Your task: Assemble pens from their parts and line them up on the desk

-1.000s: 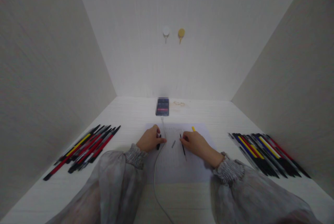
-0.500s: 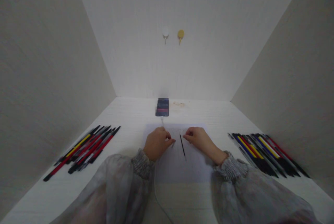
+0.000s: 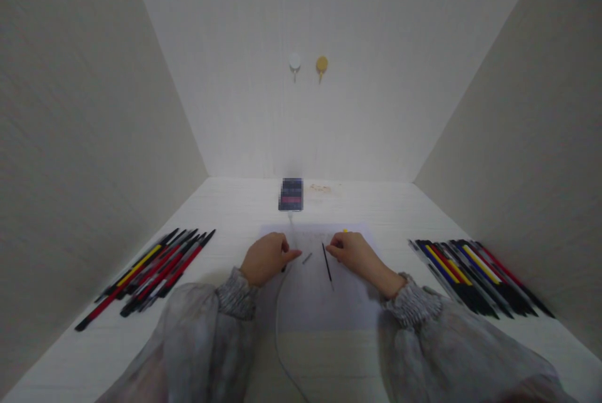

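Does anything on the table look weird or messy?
Maybe two things. Beside the phone are tan marks, odd on the white tabletop; I can't tell if they're a spill. Also, the left pens lie jumbled, while the right pens make a neater row.

My sleeves (image 3: 202, 328) are thin, slightly sheer grey cloth, bunched up rough at the cuffs (image 3: 237, 293). The paper (image 3: 305, 309) looks matt and smooth, the slim black stick (image 3: 327, 262) is smooth plastic-looking, and that tiny grey piece (image 3: 307, 258) seems like dull metal tbh. Table (image 3: 230, 202) has a faint streaky wood-look finish, and the cable's (image 3: 277, 328) plain smooth plastic.
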`<act>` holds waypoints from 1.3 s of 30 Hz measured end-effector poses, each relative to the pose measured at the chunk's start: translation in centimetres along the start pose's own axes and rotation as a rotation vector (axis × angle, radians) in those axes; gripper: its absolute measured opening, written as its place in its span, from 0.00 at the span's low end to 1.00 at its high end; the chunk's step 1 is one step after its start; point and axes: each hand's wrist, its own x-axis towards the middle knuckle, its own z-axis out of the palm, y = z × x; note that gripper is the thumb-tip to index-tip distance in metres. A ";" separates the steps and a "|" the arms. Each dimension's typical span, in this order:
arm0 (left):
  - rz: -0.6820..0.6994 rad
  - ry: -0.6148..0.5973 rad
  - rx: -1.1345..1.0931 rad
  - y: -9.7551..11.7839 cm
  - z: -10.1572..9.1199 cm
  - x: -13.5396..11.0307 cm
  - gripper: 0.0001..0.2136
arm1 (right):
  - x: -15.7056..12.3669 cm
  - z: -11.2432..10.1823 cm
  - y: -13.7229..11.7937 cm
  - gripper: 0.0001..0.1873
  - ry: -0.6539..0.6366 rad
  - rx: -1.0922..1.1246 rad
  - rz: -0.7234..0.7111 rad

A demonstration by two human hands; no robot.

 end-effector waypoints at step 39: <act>-0.112 -0.170 0.048 -4.6 -5.3 -2.4 0.10 | -0.1 0.4 -0.3 0.16 -0.045 -0.071 -0.015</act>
